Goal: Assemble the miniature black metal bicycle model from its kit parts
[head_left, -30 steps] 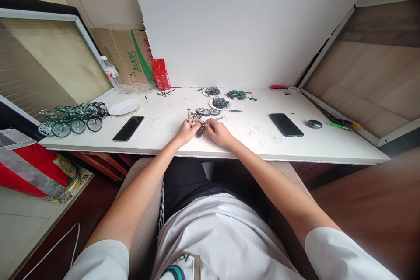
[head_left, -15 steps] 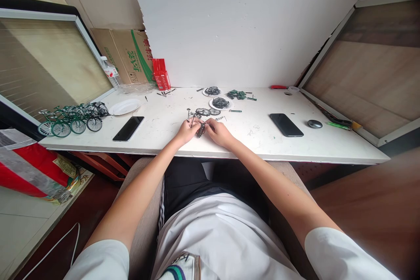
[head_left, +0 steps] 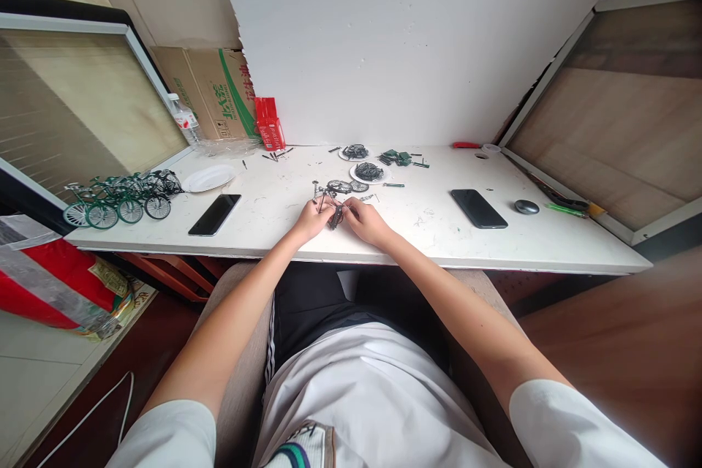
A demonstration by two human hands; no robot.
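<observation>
Near the table's front edge, my left hand [head_left: 314, 219] and my right hand [head_left: 364, 221] are closed on a small dark model bicycle frame [head_left: 336, 218] between them. The left fingers pinch its left side, the right fingers its right side, and much of it is hidden by them. Just beyond my fingertips lie dark spoked model wheels [head_left: 349, 186]. A small light-coloured part [head_left: 367, 197] rests to the right of the wheels. Farther back stand two white plates of black parts, a nearer plate [head_left: 385, 179] and a farther one [head_left: 342, 155].
Several finished model bicycles [head_left: 118, 201] stand at the left end of the white table [head_left: 422, 241]. One phone [head_left: 215, 215] lies left, another phone [head_left: 478, 208] right, beside a round metal object [head_left: 526, 207]. Green parts [head_left: 395, 158], an empty plate [head_left: 208, 178] and a red box [head_left: 270, 124] sit farther back.
</observation>
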